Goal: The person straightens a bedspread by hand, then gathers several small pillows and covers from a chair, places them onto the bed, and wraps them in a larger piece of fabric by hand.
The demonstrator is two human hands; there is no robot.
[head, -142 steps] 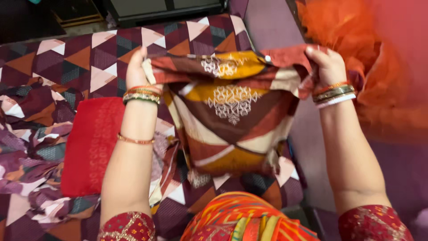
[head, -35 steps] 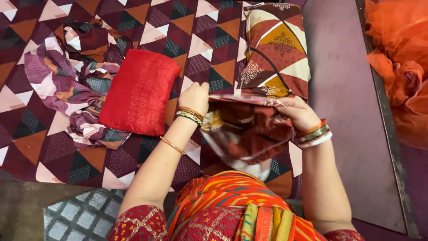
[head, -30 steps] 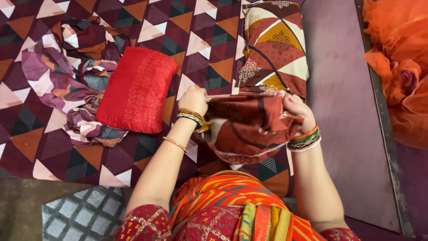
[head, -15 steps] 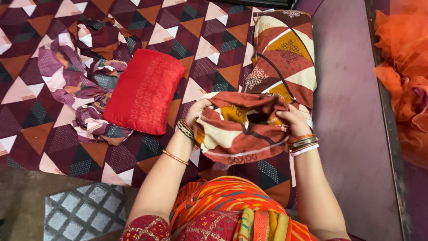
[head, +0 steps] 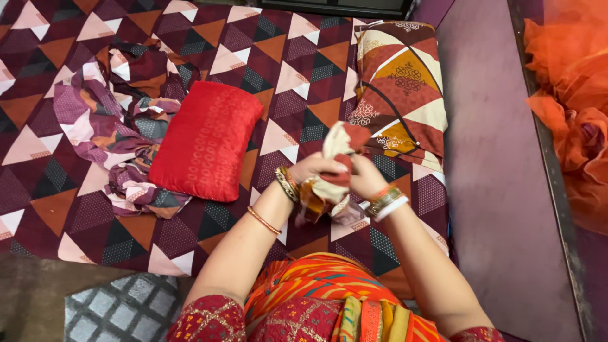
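Note:
Both hands are close together above the bed, bunching up a patterned pillow cover (head: 335, 158) of cream, maroon and mustard cloth. My left hand (head: 315, 168) grips its left side and my right hand (head: 365, 177) grips its right side, so most of the cloth is gathered between them. A covered pillow (head: 400, 88) in the same pattern lies just beyond my hands at the bed's right edge. A bare red pillow (head: 206, 142) lies to the left of my left hand.
The bed carries a maroon sheet (head: 272, 69) with triangle shapes. A crumpled purple patterned cloth (head: 107, 126) lies left of the red pillow. Orange netted fabric (head: 567, 95) hangs at the right, past a purple floor strip (head: 487, 158). A grey checked mat (head: 120, 310) lies at the lower left.
The covered pillow was set down on the bed at the right. My hands then spread a second cover wide and have now drawn together, bunching it into a small bundle.

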